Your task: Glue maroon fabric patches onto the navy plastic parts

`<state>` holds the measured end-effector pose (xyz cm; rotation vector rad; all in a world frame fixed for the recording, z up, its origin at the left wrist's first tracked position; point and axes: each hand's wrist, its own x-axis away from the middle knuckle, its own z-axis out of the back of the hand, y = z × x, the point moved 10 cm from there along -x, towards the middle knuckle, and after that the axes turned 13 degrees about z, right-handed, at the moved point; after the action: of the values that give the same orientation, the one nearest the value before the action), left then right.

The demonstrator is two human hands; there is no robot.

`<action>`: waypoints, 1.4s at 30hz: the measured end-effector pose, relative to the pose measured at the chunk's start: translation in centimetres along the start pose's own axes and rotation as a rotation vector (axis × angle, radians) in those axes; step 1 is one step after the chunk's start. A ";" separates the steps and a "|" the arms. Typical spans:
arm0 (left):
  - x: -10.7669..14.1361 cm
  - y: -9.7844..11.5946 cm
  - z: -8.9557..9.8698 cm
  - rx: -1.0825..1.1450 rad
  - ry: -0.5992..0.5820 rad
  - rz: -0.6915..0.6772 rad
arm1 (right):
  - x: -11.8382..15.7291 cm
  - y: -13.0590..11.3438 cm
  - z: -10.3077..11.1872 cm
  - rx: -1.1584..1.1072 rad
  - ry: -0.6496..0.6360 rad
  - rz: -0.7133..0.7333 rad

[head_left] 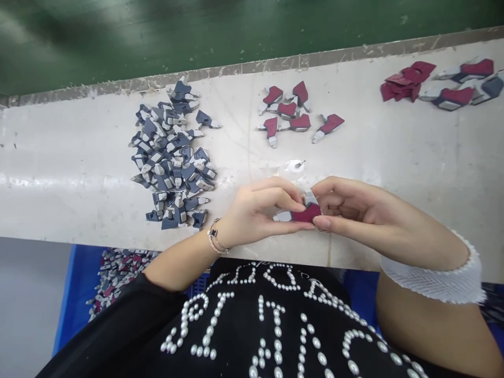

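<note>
Between my two hands, over the front part of the white bench, is a small grey plastic part with a red face [306,213]. My left hand [268,207] pinches it from the left with thumb and fingers. From the right, my right hand [346,207] closes its thumb and fingertips on the same part, the other fingers curled in. Just beyond the hands lies a small white disc with a thin metal pin [296,165]. Farther back sits a loose group of red-faced grey parts [288,110], one apart to the right.
A heap of dark blue-grey parts [169,163] covers the bench left of my hands. At the back right are stacked red pieces [407,81] beside several larger red-and-grey parts [457,97]. Below the bench edge, a blue bin [71,294] holds many mixed parts. A green surface [236,37] borders the far side.
</note>
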<state>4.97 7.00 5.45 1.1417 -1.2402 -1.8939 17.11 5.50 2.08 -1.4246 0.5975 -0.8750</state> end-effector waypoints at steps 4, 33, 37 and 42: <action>0.0 0.6 0.0 -0.045 -0.020 -0.055 | -0.1 -0.1 -0.2 0.008 -0.034 0.029; 0.3 -1.8 -0.6 -0.093 0.012 0.181 | 0.5 -2.3 -0.2 0.654 0.078 0.105; 0.6 -2.6 -2.1 -0.079 -0.154 0.306 | 0.9 -2.8 -1.2 0.776 0.012 0.197; 0.7 -3.4 -2.1 0.008 -0.144 0.463 | 1.5 -3.4 -2.2 0.809 -0.089 0.355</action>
<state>6.46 6.87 1.68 0.6538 -1.4447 -1.6371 15.63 3.23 5.46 -0.5952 0.3437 -0.6481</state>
